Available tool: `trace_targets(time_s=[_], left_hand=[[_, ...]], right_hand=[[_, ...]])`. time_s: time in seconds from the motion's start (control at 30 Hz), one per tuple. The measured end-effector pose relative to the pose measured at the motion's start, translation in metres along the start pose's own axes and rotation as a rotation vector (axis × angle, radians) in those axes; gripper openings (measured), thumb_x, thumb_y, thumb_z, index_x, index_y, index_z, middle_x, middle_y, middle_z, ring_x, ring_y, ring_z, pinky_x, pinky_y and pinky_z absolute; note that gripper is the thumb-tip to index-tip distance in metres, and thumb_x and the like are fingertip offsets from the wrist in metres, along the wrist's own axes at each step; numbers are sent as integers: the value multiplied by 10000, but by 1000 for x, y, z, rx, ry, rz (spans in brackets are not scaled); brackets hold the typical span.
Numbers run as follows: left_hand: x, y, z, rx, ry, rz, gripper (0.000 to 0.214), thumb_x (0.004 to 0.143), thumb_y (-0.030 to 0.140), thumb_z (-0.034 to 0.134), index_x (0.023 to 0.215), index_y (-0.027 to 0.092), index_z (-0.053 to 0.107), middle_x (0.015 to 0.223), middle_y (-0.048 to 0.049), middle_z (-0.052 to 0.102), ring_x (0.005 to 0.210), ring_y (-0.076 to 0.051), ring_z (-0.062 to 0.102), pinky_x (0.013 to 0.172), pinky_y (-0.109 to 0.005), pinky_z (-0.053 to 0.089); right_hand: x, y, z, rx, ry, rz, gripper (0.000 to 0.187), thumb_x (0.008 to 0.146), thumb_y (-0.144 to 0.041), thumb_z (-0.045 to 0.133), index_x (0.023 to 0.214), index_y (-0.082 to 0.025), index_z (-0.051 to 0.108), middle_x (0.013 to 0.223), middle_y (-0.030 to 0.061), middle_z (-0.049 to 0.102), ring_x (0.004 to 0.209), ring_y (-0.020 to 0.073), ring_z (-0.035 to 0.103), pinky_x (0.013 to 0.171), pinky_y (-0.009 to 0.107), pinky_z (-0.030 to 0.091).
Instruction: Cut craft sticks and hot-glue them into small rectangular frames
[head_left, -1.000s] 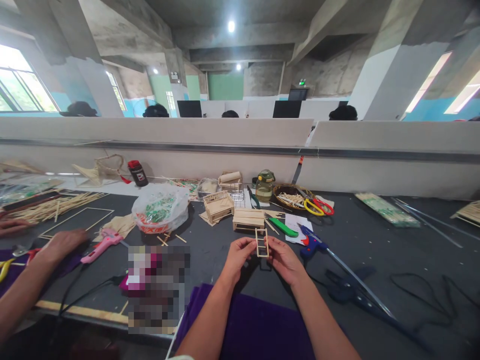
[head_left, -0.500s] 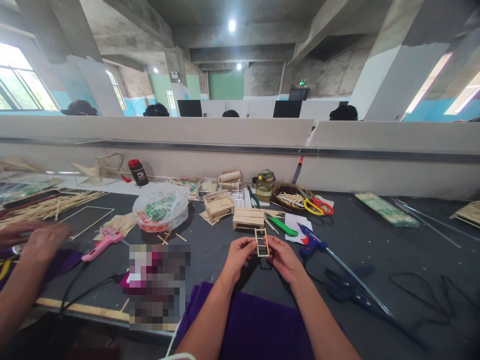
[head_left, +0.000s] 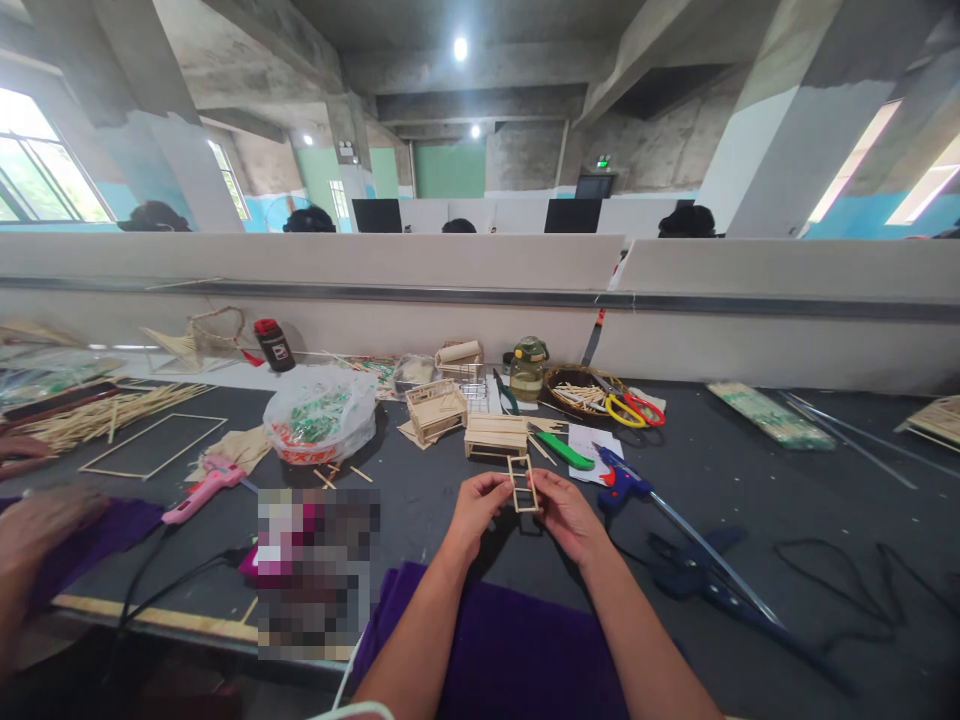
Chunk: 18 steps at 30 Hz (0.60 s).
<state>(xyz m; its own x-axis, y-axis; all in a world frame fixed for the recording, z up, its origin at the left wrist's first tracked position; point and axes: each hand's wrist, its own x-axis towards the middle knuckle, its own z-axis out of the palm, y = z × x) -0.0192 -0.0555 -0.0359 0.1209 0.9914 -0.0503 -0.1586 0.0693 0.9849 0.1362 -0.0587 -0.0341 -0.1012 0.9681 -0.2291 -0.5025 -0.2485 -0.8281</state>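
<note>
Between my hands a small wooden stick frame with crossbars stands upright above the dark table. My left hand pinches its left side, and my right hand grips its right side. Just behind it sits a little stick-built bench. A second small stick model with raised sides lies to the left of that. Right of the bench are a green-handled cutter and a blue glue gun. Purple cloth lies under my forearms.
A co-worker's hand is at the far left, near a pink glue gun. A plastic-wrapped bowl, a basket of sticks, red and yellow scissors and a bottle stand behind. A cable trails at right.
My hands and the stick frame stay nearly still. At the far left, the co-worker's hands have drawn back leftward, baring more of a thin rectangular stick outline.
</note>
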Motion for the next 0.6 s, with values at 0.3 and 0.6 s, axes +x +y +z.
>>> trace_targets(time_s=[0.3,0.6], left_hand=[[-2,0,0,-2,-6,14,384,627,492,758,772,137,735,622,-21,632,519,-83,465,503,-199,333],[0,-1,0,-28,-4,-11,383,615,463,777,789,125,735,607,-19,604,522,-87,470,491,-192,351]], right_hand=[[0,0,1,-13,1,-9,298,564,-366,838,745,-182,688,574,-26,611,454,76,459,449,216,321],[0,1,0,-31,7,-27,295,574,-382,834,748,-189,694,586,-32,618,458,70,464,455,213,323]])
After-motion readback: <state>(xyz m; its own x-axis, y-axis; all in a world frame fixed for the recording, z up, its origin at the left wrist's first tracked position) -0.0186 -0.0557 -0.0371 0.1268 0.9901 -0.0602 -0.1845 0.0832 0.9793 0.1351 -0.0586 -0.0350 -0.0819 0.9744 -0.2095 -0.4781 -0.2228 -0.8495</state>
